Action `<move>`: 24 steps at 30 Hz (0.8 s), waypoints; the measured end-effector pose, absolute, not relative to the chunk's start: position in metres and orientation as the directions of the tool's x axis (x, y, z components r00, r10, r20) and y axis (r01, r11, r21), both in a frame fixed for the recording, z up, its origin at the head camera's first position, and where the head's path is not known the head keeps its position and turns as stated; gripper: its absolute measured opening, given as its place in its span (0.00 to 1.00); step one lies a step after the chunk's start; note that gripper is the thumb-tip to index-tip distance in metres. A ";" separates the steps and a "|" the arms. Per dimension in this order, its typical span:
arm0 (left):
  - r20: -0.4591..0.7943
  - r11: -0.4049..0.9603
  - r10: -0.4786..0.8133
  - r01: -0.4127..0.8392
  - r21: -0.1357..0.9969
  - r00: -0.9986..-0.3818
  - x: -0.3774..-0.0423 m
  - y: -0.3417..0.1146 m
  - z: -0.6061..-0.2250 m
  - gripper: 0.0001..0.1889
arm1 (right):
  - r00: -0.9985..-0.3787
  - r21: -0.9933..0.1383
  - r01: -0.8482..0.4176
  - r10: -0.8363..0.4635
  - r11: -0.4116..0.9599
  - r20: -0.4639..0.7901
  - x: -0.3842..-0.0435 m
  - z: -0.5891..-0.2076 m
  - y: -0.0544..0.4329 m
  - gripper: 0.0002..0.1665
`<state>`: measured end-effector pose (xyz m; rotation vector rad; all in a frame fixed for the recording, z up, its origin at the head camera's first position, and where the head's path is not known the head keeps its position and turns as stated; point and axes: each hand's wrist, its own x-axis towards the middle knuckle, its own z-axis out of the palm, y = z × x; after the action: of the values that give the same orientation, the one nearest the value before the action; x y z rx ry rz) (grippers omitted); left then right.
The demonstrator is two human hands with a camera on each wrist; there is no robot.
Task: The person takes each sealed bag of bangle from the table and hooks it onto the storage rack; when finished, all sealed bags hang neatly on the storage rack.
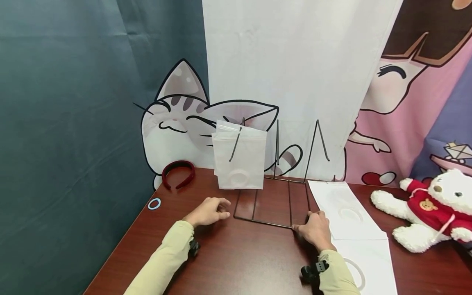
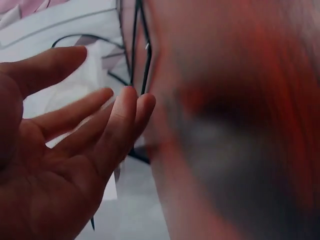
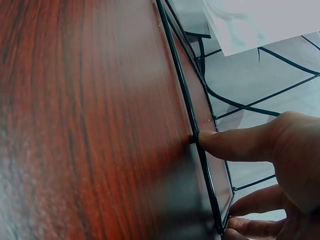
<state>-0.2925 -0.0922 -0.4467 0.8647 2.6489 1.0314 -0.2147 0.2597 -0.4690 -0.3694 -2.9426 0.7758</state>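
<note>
A black wire rack (image 1: 263, 222) with upright hooks stands on the brown table. White zip bags (image 1: 241, 157) hang from its left hook, and the front one shows a faint ring shape inside. My right hand (image 1: 315, 230) holds the front right corner of the rack. In the right wrist view, the thumb (image 3: 240, 144) presses on the front wire while the other fingers lie around the side wire. Beside the rack's front left corner, my left hand (image 1: 210, 211) hovers with relaxed fingers and nothing in it, its palm showing in the left wrist view.
At the table's left edge lie a dark red headband (image 1: 178, 163) and a light blue ring (image 1: 149, 204). White bags (image 1: 332, 194) with ring shapes lie right of the rack. A white teddy bear (image 1: 429, 205) in red sits far right. A printed cloth (image 1: 302, 61) hangs behind the table.
</note>
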 end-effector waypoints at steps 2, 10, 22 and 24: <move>0.039 0.613 0.573 0.460 0.643 -0.819 -0.292 -0.084 -0.449 0.20 | -0.969 -0.493 0.206 0.245 0.845 0.015 -0.215 -0.468 0.260 0.48; 0.026 0.708 0.538 0.469 0.528 -0.842 -0.294 -0.060 -0.454 0.15 | -0.984 -0.484 0.144 0.177 0.863 0.023 -0.215 -0.459 0.267 0.48; 0.062 0.716 0.524 0.478 0.508 -0.850 -0.292 -0.044 -0.454 0.02 | -0.993 -0.436 0.069 0.105 0.897 0.058 -0.221 -0.441 0.353 0.39; 0.060 0.714 0.521 0.473 0.517 -0.852 -0.291 -0.043 -0.455 0.02 | -0.991 -0.397 0.088 0.120 0.914 0.057 -0.221 -0.443 0.373 0.40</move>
<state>-0.2914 -0.0432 -0.4547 0.8206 2.8242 0.8136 -0.2209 0.3731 -0.4433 -0.1627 -2.9940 0.6156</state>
